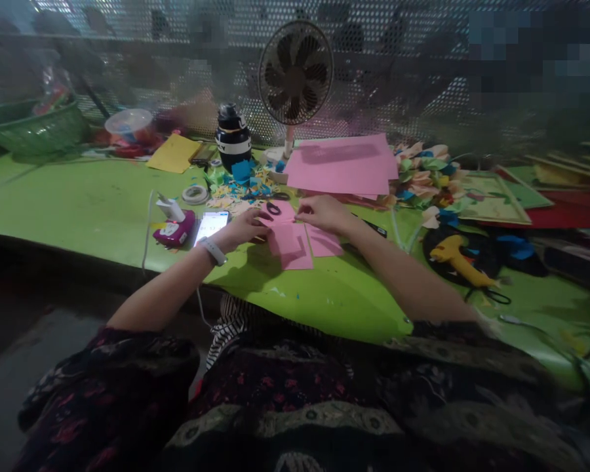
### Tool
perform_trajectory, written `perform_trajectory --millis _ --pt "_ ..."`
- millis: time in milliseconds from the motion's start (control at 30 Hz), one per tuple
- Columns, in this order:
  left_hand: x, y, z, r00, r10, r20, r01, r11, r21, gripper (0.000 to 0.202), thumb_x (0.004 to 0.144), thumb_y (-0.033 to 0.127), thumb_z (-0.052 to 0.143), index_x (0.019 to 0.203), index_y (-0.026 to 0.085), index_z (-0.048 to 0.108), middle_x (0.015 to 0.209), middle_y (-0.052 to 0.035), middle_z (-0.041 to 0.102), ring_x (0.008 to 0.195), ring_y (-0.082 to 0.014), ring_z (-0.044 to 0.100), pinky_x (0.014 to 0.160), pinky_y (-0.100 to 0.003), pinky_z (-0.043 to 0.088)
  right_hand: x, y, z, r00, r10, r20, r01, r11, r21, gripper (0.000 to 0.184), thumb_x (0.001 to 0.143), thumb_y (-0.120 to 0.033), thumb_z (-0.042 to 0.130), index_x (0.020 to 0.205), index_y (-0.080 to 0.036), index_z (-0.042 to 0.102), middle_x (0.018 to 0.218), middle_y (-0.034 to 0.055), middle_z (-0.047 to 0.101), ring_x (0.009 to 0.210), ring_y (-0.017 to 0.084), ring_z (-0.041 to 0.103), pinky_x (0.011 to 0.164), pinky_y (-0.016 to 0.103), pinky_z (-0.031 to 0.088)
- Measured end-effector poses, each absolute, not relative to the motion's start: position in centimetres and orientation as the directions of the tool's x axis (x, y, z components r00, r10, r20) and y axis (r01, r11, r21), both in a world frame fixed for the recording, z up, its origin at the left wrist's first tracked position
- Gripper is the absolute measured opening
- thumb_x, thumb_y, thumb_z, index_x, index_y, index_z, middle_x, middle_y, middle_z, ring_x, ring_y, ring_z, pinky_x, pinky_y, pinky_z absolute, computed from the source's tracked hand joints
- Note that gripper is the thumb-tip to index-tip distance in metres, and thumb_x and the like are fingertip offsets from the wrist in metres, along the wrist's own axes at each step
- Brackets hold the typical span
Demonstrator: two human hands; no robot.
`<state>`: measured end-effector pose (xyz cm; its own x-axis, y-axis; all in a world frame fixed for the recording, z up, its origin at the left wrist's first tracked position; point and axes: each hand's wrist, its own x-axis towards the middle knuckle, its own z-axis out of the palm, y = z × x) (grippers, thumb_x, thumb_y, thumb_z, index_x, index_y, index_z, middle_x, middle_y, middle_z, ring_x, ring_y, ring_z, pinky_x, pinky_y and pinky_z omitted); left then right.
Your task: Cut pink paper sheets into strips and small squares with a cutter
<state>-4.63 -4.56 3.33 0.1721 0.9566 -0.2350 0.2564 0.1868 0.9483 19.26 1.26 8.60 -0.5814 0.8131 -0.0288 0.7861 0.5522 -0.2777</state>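
Note:
Pink paper pieces lie in front of me on the green table. My left hand point(248, 226) pinches the left edge of a pink paper piece point(290, 248) that hangs toward me. My right hand point(319, 213) has its fingertips closed at the top right edge of the same paper. A second pink piece point(324, 242) lies flat below my right hand. Between my hands, black scissor handles point(273, 208) rest on more pink paper point(286, 210) behind. A lit phone point(212, 226) lies by my left wrist.
A large pink sheet stack point(341, 164), fan point(295, 72), dark bottle point(233, 141) and paper scraps point(240, 190) stand behind. Tape roll point(195, 194) and purple power box point(174, 229) are left; yellow glue gun point(459, 260) and paper petals point(423, 174) are right.

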Motion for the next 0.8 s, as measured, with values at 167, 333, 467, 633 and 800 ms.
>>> perform_trajectory --millis 167,333,467,633,800 --pt "-7.0 -2.7 5.9 -0.039 0.954 -0.296 0.227 0.297 0.928 0.017 0.079 0.005 0.078 0.09 0.015 0.07 0.079 -0.002 0.074 0.072 -0.0117 0.07 0.067 -0.023 0.054 13.3 4.3 7.6 -0.492 0.865 -0.096 0.855 0.459 -0.243 0.016 0.096 -0.027 0.066 0.102 -0.016 0.076 0.11 0.0131 0.079 0.095 0.024 0.072 0.075 0.03 0.051" --pt "-7.9 -0.5 5.9 -0.106 0.95 -0.294 0.342 0.313 0.886 0.012 0.074 0.005 0.08 0.077 0.015 0.075 0.07 -0.002 0.073 0.062 -0.0103 0.064 0.061 -0.022 0.049 11.3 6.1 6.6 -0.444 0.883 -0.152 0.895 0.43 -0.116 0.023 0.09 -0.031 0.073 0.106 -0.015 0.076 0.109 0.0159 0.079 0.101 0.029 0.073 0.081 0.032 0.054" --pt "-8.1 0.7 5.8 -0.148 0.936 -0.32 0.365 0.352 0.862 0.014 0.074 0.001 0.077 0.072 0.015 0.076 0.062 -0.0021 0.069 0.059 -0.0112 0.063 0.061 -0.023 0.049 11.2 7.2 6.8 -0.475 0.864 -0.167 0.879 0.457 -0.136 0.03 0.087 -0.03 0.076 0.111 -0.013 0.078 0.099 0.0152 0.081 0.098 0.029 0.076 0.082 0.031 0.055" --pt "-7.9 1.9 5.9 -0.142 0.926 -0.351 0.355 0.379 0.855 0.014 0.072 0.002 0.08 0.073 0.015 0.077 0.058 -0.0011 0.066 0.053 -0.0101 0.058 0.061 -0.024 0.05 11.4 9.0 8.0 -0.515 0.833 -0.203 0.842 0.447 -0.301 0.018 0.083 -0.021 0.076 0.096 -0.01 0.082 0.085 0.012 0.081 0.085 0.025 0.078 0.081 0.028 0.057" --pt "-6.9 3.2 5.1 -0.169 0.918 -0.358 0.37 0.396 0.841 0.015 0.071 0.003 0.082 0.073 0.016 0.075 0.052 0.002 0.059 0.049 -0.0097 0.054 0.055 -0.022 0.046 11.6 9.5 8.9 -0.517 0.826 -0.224 0.832 0.423 -0.358 0.017 0.083 -0.018 0.076 0.098 -0.011 0.08 0.085 0.0099 0.082 0.079 0.021 0.078 0.073 0.025 0.058"
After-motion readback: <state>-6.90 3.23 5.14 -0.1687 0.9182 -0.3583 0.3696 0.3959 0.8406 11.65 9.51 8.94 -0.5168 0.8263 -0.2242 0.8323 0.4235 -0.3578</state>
